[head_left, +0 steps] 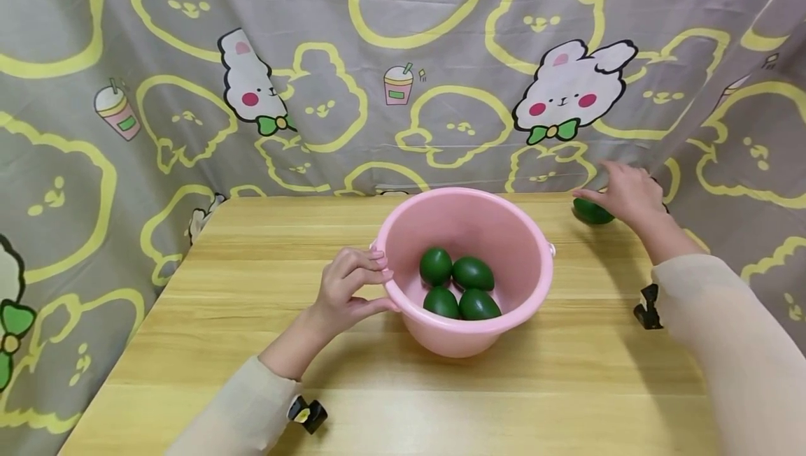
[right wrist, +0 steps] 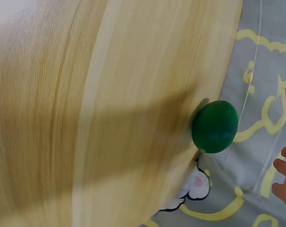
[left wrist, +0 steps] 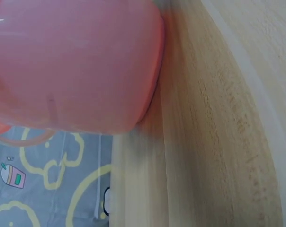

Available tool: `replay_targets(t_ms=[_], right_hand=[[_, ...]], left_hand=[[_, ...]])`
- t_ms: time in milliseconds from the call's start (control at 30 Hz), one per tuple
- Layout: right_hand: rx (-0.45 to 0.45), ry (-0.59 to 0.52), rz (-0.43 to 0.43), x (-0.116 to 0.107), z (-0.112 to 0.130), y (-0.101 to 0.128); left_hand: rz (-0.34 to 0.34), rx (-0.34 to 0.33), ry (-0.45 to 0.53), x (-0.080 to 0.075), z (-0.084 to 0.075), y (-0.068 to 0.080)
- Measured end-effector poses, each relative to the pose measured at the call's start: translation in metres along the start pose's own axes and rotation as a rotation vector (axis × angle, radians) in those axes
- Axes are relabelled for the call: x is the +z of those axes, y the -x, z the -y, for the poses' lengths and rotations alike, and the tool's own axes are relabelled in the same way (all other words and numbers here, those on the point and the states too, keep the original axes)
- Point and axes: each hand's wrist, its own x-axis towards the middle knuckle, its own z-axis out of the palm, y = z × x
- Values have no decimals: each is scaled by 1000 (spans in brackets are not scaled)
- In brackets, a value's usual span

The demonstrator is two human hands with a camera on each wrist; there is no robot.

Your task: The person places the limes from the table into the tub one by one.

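Observation:
A pink bucket (head_left: 466,222) stands on the wooden table, with several smooth dark green avocados (head_left: 474,273) lying on its bottom. My left hand (head_left: 346,288) holds the bucket's left rim, fingers over the edge and thumb on the outer wall. At the table's back right corner lies another avocado (head_left: 592,212), which the right wrist view shows whole at the table edge (right wrist: 215,126). Above it is my right hand (head_left: 630,194), its thumb and fingers spread apart and nothing between them. The left wrist view shows the bucket's outer wall (left wrist: 81,66) close up.
A grey patterned curtain (head_left: 352,127) hangs behind the table (head_left: 252,281) and along both sides. On the bucket's right rim is a small white handle joint (head_left: 552,250). A black wrist mount (head_left: 648,307) hangs under the right sleeve, another (head_left: 308,414) by the left sleeve.

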Motion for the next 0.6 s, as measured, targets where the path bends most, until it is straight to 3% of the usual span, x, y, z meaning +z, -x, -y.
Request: replay_targets(t_ms=[600], right_hand=[[66, 8, 31, 26, -19, 0]], left_hand=[[-53, 21, 12, 5, 2, 0]])
